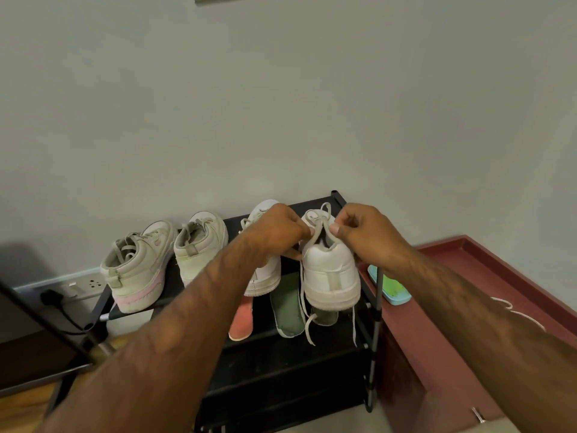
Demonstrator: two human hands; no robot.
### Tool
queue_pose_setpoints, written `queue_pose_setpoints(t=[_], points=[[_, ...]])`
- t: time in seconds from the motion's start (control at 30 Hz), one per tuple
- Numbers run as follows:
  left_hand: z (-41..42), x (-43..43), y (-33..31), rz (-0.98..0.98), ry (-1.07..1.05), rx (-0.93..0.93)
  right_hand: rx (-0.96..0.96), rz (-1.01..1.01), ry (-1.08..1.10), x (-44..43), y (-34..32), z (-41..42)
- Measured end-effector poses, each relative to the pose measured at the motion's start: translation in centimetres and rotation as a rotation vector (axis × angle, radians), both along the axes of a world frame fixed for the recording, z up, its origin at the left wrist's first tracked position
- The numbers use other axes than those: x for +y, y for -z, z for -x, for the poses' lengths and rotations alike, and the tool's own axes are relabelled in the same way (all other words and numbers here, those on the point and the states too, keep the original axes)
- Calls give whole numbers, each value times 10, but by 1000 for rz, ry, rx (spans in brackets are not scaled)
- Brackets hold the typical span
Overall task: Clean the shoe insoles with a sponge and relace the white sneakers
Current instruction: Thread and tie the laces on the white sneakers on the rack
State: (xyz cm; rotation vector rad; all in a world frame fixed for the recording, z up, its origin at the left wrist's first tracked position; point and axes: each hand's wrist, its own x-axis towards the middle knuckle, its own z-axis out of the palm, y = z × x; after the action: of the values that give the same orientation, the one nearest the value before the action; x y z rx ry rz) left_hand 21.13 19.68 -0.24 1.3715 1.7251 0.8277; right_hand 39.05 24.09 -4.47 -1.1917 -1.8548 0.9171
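Both hands work at the collar of a white sneaker [331, 276] standing heel-out on the top shelf of the black shoe rack [281, 367]. The left hand [278, 232], fingers curled, pinches one strand of the lace [318, 232]. The right hand [365, 232] pinches the other between thumb and forefinger. Loose ends dangle past the heel.

Ahead of me a black shoe rack [296, 367] stands against the grey wall [281, 104]. To its left a wall socket [91, 283] holds a black plug [50, 297]. A red ledge [427, 342] runs along its right.
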Motion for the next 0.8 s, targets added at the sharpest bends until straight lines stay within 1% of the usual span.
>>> queue_pose_setpoints(t=[0.1,0.17,0.2,0.3,0.33,0.43,0.57,0.63,0.67,0.73,0.8], points=[[-6,5,2,-10,-55,10,-48,-11,34,9,-8,6],[-11,4,0,-19,-111,-3,-66,24,76,13,-9,10],[-11,2,-3,-35,-158,-27,-11,70,109,15,-11,10],[-1,-4,-18,-79,-300,-45,281,244,213,18,-25,0],[3,-7,-24,-79,-325,-50,312,259,225,18,-30,-5],[13,-16,-32,-64,-338,-107,291,259,179,15,-38,-11],[8,-21,-38,5,-276,-240,117,299,133,15,-42,-2],[4,-21,-46,19,-295,-303,85,332,131,16,-49,-3],[2,-20,-51,28,-305,-333,100,377,114,16,-54,-4],[-4,-21,-62,53,-288,-405,161,548,31,16,-68,-6],[-14,-23,-74,51,-234,-431,143,686,-55,16,-82,-5]])
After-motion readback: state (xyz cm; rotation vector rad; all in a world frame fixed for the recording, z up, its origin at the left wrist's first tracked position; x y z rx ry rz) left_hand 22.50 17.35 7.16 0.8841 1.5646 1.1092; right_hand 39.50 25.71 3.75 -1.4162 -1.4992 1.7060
